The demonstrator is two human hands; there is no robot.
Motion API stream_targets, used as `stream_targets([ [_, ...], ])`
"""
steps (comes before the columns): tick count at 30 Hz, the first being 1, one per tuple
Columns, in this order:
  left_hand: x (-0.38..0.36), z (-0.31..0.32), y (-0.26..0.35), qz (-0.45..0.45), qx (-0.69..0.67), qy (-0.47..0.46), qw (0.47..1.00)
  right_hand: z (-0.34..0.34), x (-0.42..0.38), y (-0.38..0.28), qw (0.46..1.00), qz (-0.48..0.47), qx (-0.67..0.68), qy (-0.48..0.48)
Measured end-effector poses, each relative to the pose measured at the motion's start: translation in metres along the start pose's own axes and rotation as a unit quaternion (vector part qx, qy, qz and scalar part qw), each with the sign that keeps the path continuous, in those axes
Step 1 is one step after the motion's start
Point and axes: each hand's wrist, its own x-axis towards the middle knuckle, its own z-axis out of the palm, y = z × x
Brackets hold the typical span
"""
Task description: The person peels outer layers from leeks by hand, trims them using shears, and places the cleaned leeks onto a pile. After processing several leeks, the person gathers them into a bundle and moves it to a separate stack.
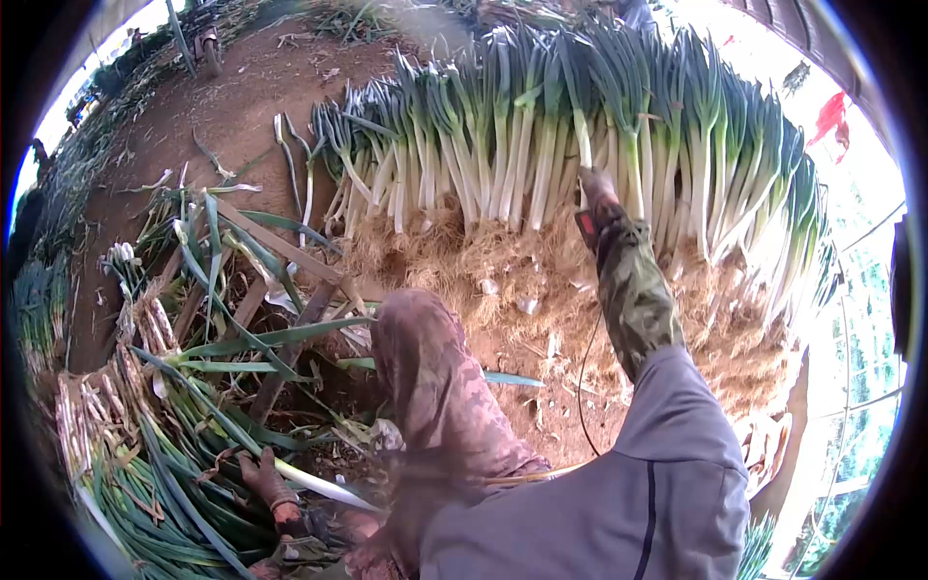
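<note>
My right hand (601,189) is stretched out to a long row of upright leeks (522,145) with green tops, white stems and bushy roots. Its fingers are closed on the white stem of one leek (583,140) at the front of the row. At the lower left my left hand (263,478) rests over a heap of leeks (145,483), its thumb and fingers apart. A long single leek (324,485) passes close beside that hand, its white end toward my knee.
Wooden slats (274,232) with loose leaves stand left of my knee (425,358). A thin dark cable (582,387) hangs by my right sleeve. Brown soil (261,106) with scattered leaves lies at the upper left, and a red cloth (831,121) hangs at the upper right.
</note>
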Motion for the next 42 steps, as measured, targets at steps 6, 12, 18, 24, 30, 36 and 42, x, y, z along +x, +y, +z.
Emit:
stream_targets([
  [6,0.018,0.001,-0.038,0.011,-0.033,-0.076,0.997,0.019,0.02,0.011,0.968,-0.121,0.203,0.08],
  [12,-0.003,0.063,0.041,0.222,0.158,-0.032,0.961,0.048,0.022,-0.01,0.974,-0.136,-0.097,0.151],
  [18,0.056,0.11,0.058,0.22,0.326,0.077,0.916,0.125,-0.228,-0.097,0.934,-0.244,0.196,-0.171],
  [24,0.115,0.149,0.051,-0.131,0.35,0.064,0.926,0.212,-0.386,-0.113,0.867,-0.267,0.177,-0.383],
  [30,0.144,0.216,0.057,-0.191,0.283,0.045,0.939,0.267,-0.429,-0.072,0.805,-0.359,0.06,-0.468],
  [36,0.166,0.219,0.116,-0.022,0.293,-0.192,0.936,0.248,-0.417,-0.058,0.785,-0.26,0.01,-0.563],
  [42,0.22,0.099,0.217,0.152,0.453,-0.163,0.863,0.272,-0.433,-0.049,0.668,-0.393,-0.17,-0.609],
])
